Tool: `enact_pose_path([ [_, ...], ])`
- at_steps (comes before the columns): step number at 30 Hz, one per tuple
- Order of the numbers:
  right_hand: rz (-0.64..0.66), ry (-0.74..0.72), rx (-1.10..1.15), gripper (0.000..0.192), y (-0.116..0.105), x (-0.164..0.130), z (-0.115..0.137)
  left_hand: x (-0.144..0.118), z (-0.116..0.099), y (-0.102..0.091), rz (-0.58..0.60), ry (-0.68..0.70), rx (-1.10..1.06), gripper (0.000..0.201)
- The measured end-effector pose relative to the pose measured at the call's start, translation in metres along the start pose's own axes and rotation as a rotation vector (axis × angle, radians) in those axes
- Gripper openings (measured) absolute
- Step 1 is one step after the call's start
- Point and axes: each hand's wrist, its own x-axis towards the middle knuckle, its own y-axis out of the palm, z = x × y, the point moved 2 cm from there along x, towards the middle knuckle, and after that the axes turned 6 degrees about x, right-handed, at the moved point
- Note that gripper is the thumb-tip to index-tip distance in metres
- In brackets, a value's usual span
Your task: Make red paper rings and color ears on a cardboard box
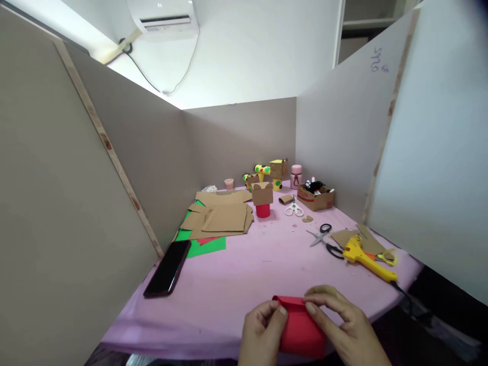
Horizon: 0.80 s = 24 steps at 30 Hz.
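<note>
A piece of red paper (303, 333), folded over along its top edge, is held between both hands at the table's front edge. My left hand (263, 330) pinches its upper left corner, thumb on the near side. My right hand (339, 317) grips the upper right part between thumb and fingers. Ahead stands a small figure with a cardboard box head (262, 194) on a red paper base (263, 210). To the right lie a yellow glue gun (368, 259) and black-handled scissors (324, 239).
Cardboard sheets (224, 217) lie over green paper (208, 247) at the left, behind a phone (168, 268). Farther back are white-handled scissors (294, 208), a cardboard box of supplies (315, 198), a pink bottle (296, 178) and yellow spotted figures (263, 170). Partitions (240, 134) enclose the table.
</note>
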Motion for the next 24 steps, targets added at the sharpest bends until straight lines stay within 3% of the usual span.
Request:
enact_pose_path([
  [11,0.022,0.011,-0.037,0.028,0.003,0.003,0.004,-0.002,0.005,-0.004,0.024,-0.019,0.004,0.039],
  [14,-0.112,-0.006,-0.270,0.032,-0.026,0.016,-0.010,0.001,0.004,-0.011,0.007,0.002,0.009,0.036],
  [16,-0.209,-0.025,-0.671,0.038,-0.056,0.030,-0.027,0.003,0.003,-0.015,-0.005,0.014,0.001,0.035],
  [18,-0.287,0.008,-0.823,0.045,-0.087,0.045,-0.049,0.005,0.003,-0.020,-0.035,0.017,-0.016,0.034],
  [21,-0.301,0.066,-0.994,0.040,-0.117,0.060,-0.076,0.009,0.006,-0.027,-0.103,-0.001,-0.045,0.038],
  [24,-0.298,0.111,-1.108,0.035,-0.126,0.067,-0.092,0.013,0.011,-0.030,-0.141,-0.044,-0.079,0.042],
])
